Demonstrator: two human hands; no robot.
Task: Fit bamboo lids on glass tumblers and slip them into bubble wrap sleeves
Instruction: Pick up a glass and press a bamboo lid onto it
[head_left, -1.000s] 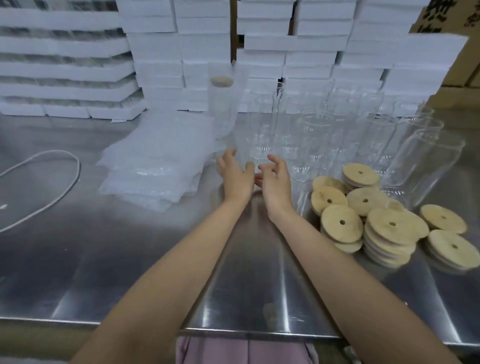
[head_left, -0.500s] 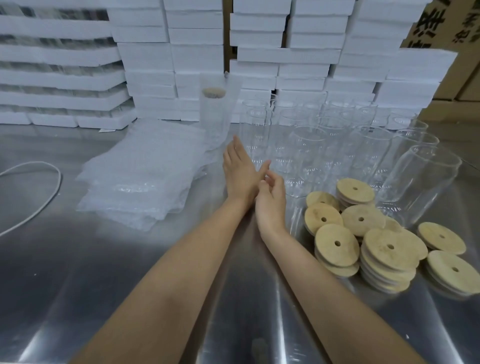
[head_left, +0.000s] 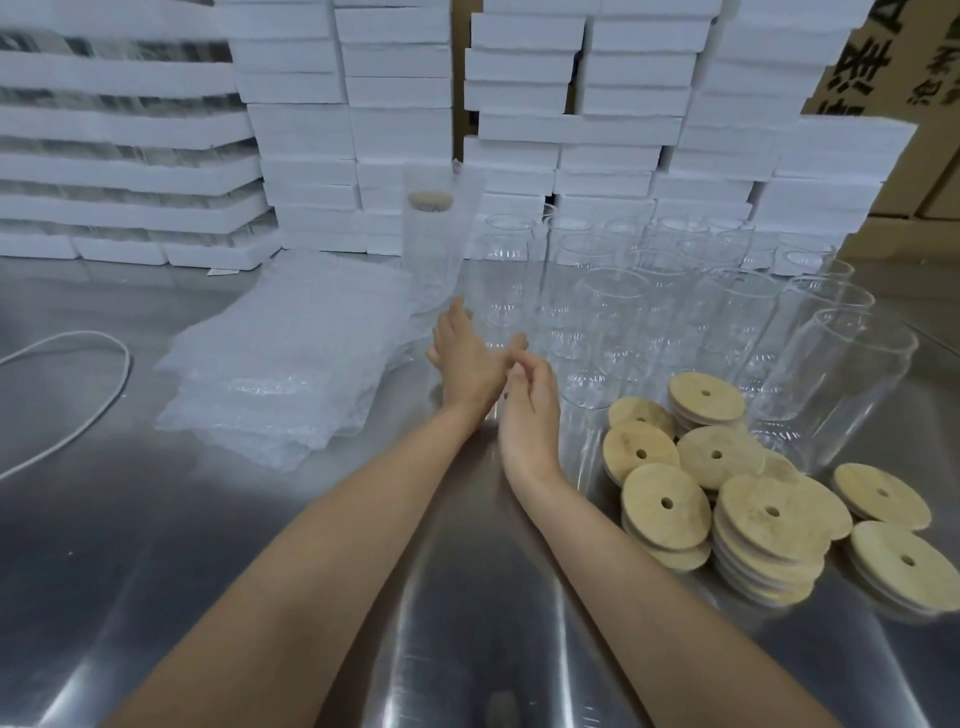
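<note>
Behind, white boxes (head_left: 400, 104) wall the steel table (head_left: 156, 545); left hand (head_left: 467, 364) and right hand (head_left: 530, 405) lie relaxed, touching.

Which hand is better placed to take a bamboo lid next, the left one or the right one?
Probably the right. The right hand holds nothing and is next to the bamboo lids, which lie on its side. The left hand is nearer the bubble wrap sleeves.
</note>
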